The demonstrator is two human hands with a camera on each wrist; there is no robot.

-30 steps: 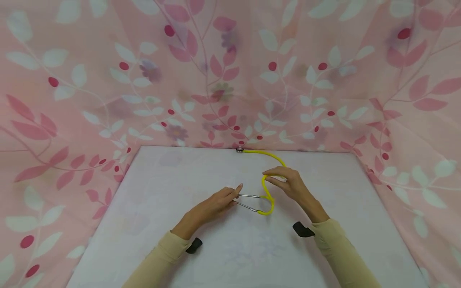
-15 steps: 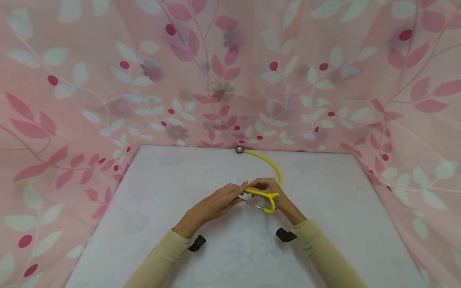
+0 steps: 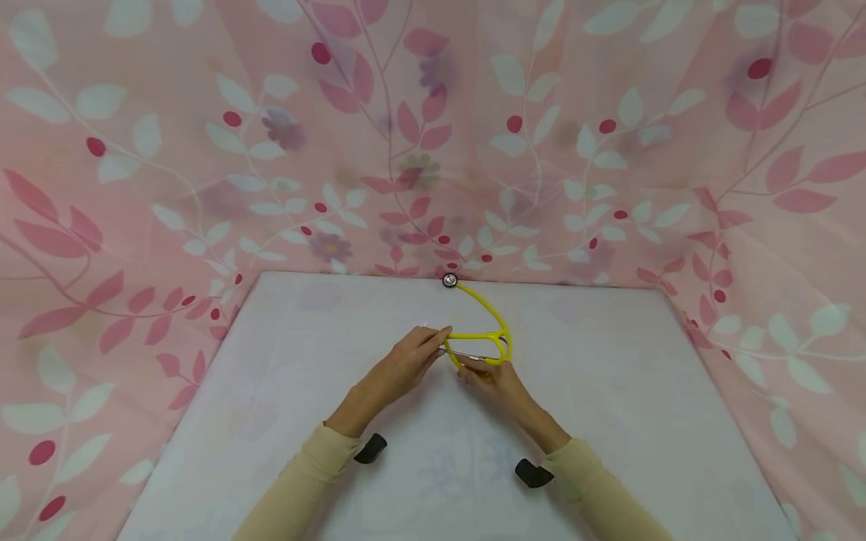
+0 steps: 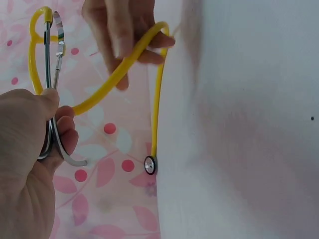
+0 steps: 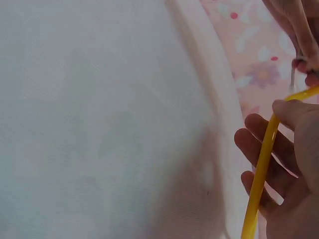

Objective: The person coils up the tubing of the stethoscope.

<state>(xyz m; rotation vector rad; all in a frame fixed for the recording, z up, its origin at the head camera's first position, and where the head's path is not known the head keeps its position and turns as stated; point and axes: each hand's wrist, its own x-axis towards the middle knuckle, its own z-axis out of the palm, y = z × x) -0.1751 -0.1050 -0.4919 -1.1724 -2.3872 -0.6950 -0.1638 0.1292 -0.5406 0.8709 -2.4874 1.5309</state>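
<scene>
A yellow stethoscope (image 3: 472,336) is in both hands above the table. My left hand (image 3: 404,366) pinches its metal ear tubes (image 4: 48,69) and part of the yellow tubing between thumb and fingers. One curved ear tube end sticks out below that grip in the left wrist view. My right hand (image 3: 499,387) holds the tubing (image 5: 264,167) farther along, thumb pressed on it, the other fingers loosely bent. The Y-shaped fork of the tubing points right, away from the left hand. At the table's back edge lies the round chest piece (image 3: 449,280), its tube curving back toward the hands.
The white-covered table (image 3: 271,338) spreads around the hands. Pink leaf-patterned cloth (image 3: 433,150) hangs at the back and both sides. Black wrist-worn pieces (image 3: 370,448) jut out under the beige sleeves (image 3: 588,481).
The right hand has moved left and nearer the body, bringing the tubing toward the left hand, where it now loops. The fork has turned; the chest piece has tipped to show its round face.
</scene>
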